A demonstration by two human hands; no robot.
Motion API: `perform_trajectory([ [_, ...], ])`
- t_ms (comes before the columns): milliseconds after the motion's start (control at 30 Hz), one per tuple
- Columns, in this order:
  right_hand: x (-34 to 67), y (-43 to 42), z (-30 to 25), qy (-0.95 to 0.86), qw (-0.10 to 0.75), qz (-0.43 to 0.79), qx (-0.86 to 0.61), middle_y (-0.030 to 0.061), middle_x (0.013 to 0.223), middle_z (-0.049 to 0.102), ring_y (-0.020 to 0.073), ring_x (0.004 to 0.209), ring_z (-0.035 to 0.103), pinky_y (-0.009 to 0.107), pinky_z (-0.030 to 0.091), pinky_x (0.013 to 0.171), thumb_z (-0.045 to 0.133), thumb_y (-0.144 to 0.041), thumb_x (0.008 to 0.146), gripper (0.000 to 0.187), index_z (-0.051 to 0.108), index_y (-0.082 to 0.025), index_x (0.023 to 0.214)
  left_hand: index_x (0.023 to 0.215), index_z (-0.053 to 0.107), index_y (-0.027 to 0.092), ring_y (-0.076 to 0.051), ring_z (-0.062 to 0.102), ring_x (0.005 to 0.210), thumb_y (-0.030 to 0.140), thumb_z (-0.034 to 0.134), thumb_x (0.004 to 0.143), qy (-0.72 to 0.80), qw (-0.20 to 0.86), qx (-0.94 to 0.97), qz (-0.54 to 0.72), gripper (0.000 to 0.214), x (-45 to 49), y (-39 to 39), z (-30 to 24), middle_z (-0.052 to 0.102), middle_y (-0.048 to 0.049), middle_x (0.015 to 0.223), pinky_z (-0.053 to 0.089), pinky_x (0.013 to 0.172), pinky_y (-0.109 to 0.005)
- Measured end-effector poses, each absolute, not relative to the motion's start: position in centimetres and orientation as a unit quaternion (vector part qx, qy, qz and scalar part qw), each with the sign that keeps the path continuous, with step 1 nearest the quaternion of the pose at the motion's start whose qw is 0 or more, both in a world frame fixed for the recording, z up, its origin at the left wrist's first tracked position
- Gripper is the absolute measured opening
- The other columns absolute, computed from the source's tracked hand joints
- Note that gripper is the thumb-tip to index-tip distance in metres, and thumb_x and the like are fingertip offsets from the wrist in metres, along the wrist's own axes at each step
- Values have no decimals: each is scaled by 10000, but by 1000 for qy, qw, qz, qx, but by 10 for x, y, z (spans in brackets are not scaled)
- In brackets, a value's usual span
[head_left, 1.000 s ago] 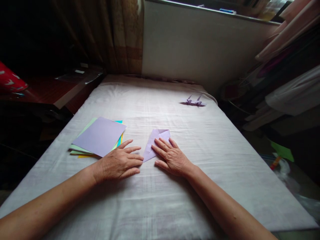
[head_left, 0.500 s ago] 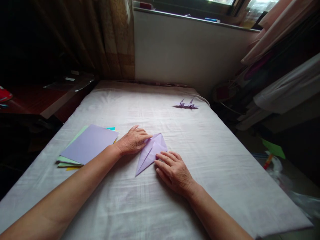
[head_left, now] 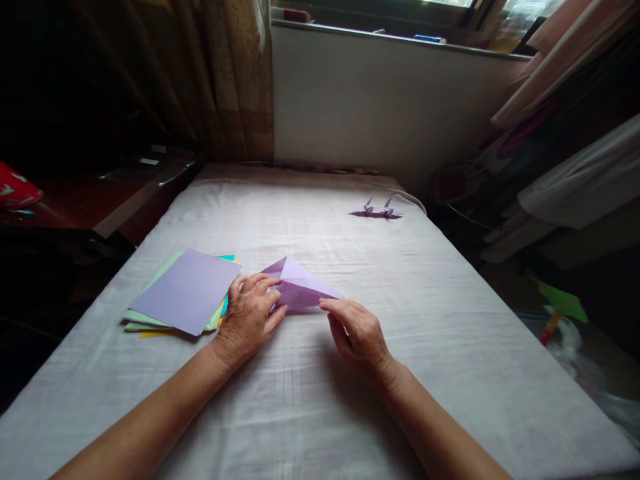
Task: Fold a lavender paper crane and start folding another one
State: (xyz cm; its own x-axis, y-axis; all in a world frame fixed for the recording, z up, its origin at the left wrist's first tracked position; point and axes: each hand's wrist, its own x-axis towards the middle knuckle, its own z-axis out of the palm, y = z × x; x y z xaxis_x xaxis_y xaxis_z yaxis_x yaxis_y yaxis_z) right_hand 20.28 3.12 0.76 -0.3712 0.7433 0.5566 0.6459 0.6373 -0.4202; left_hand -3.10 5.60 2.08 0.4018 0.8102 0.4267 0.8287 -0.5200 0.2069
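A sheet of light purple origami paper point(head_left: 300, 288), folded with visible creases, lies on the white cloth with a long point towards the right. My left hand point(head_left: 250, 310) rests over its left part, fingers apart and lightly bent, covering that end. At the right point, my right hand point(head_left: 357, 333) has its fingers pressed together and closed on the tip. The right thumb is partly hidden beneath the fingers.
Left of my left hand lies a stack of coloured paper point(head_left: 187, 293), purple on top. Two small folded purple paper figures point(head_left: 379, 211) stand at the far right of the cloth-covered table point(head_left: 425, 347). A dark red side table point(head_left: 120, 200) adjoins on the left.
The folded paper has turned, its long point swinging from the near left to the right. My left hand has moved nearer and onto the paper's left part; my right fingers have closed at the tip.
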Motion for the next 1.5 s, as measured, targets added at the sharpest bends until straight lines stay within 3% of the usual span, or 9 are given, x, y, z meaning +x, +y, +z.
perform_trajectory([
  [100, 194, 38, 12, -828, 375, 100, -405, 74, 998, 739, 175, 919, 692, 304, 551, 841, 375, -141, 946, 341, 625, -213, 1167, 796, 642, 215, -340, 496, 1276, 236, 561, 882, -466, 16, -855, -229, 120, -22, 42, 20, 680, -74, 1204, 287, 1070, -617],
  [233, 186, 46, 18, -837, 348, 118, -405, 73, 975, 745, 183, 881, 691, 308, 537, 830, 386, -158, 945, 303, 648, -198, 1092, 848, 667, 186, -308, 472, 1325, 199, 546, 871, -417, -37, -887, -193, 124, -19, 34, 13, 620, -102, 1327, 376, 1089, -534],
  [333, 186, 49, 19, -848, 299, 123, -419, 63, 949, 749, 184, 842, 683, 311, 512, 815, 399, -190, 953, 280, 657, -203, 1060, 772, 654, 172, -321, 404, 1382, 294, 592, 879, -399, -90, -898, -159, 174, -20, 34, 7, 528, -133, 1432, 404, 1083, -511],
  [533, 196, 42, 13, -869, 222, 94, -432, 39, 810, 727, 197, 825, 648, 334, 442, 815, 488, -290, 949, 210, 682, -215, 921, 767, 663, 194, -326, 415, 1370, 488, 512, 938, -392, -128, -901, -132, 373, -27, 43, 13, 560, -99, 1405, 292, 1112, -623],
  [833, 203, 21, 8, -867, 224, 110, -432, 52, 1120, 707, 225, 1045, 611, 374, 423, 909, 599, -301, 897, 136, 688, -217, 955, 1037, 702, 219, -294, 462, 1339, 258, 420, 981, -406, -30, -900, -156, 290, -42, 71, 7, 552, -67, 1415, 421, 1069, -483],
  [933, 200, 11, 8, -862, 213, 93, -451, 82, 1199, 688, 286, 1125, 584, 428, 418, 934, 663, -378, 849, 257, 673, -196, 1030, 1102, 699, 204, -289, 481, 1326, 250, 432, 971, -432, 2, -887, -166, 301, -43, 82, 4, 538, -108, 1423, 441, 1054, -454],
  [1033, 198, 5, 6, -858, 203, 65, -467, 106, 1250, 664, 317, 1168, 563, 455, 414, 945, 676, -398, 836, 340, 653, -184, 1100, 1162, 686, 200, -315, 486, 1319, 271, 490, 942, -459, 27, -876, -146, 303, -42, 93, 3, 520, -138, 1434, 428, 1054, -479],
  [1300, 199, 4, -3, -870, 223, -12, -439, 78, 1211, 685, 281, 1101, 595, 418, 432, 916, 589, -255, 894, 227, 674, -210, 1099, 1194, 659, 150, -348, 359, 1409, 281, 508, 903, -484, 76, -864, -116, 353, -39, 102, 1, 418, -158, 1510, 265, 1140, -551],
  [1500, 191, 1, -4, -871, 261, -77, -408, 91, 1248, 665, 259, 1156, 566, 401, 416, 948, 567, -225, 927, 221, 686, -238, 1112, 1330, 565, 115, -321, 434, 1366, 279, 421, 936, -512, 55, -852, -98, 450, -38, 97, -10, 522, -150, 1430, 265, 1141, -548],
])
